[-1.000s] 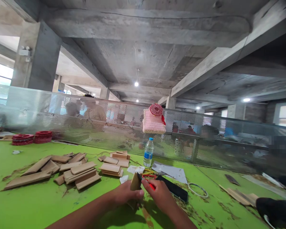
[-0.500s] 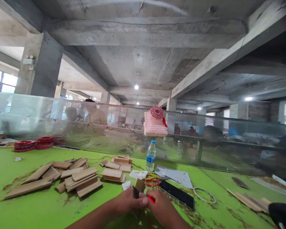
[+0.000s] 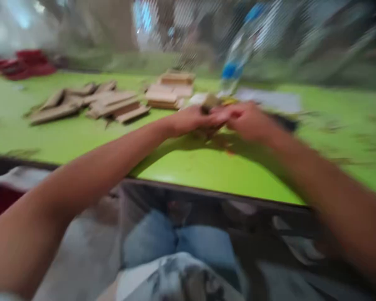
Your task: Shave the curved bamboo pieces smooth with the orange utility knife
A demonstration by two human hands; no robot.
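Observation:
The whole picture is smeared by motion. My left hand (image 3: 188, 120) and my right hand (image 3: 249, 121) meet over the green table (image 3: 207, 175), both arms reaching forward. Between them a small brown flat piece (image 3: 208, 103) sticks up, and my left fingers are curled against it. My right hand's fingers are too blurred to read, with a reddish tint where the two hands touch. My lap in blue jeans (image 3: 181, 246) shows below the table's near edge.
A loose pile of tan strips (image 3: 90, 104) lies left of my hands, with a neater stack (image 3: 171, 88) behind. A water bottle (image 3: 238, 62) stands past my hands. Red rings (image 3: 21, 65) sit far left. A mesh fence (image 3: 97, 37) runs along the back.
The camera has swung sharply downward: the ceiling is gone and my lap and the table's near edge now show. My hands stay together on the small brown piece.

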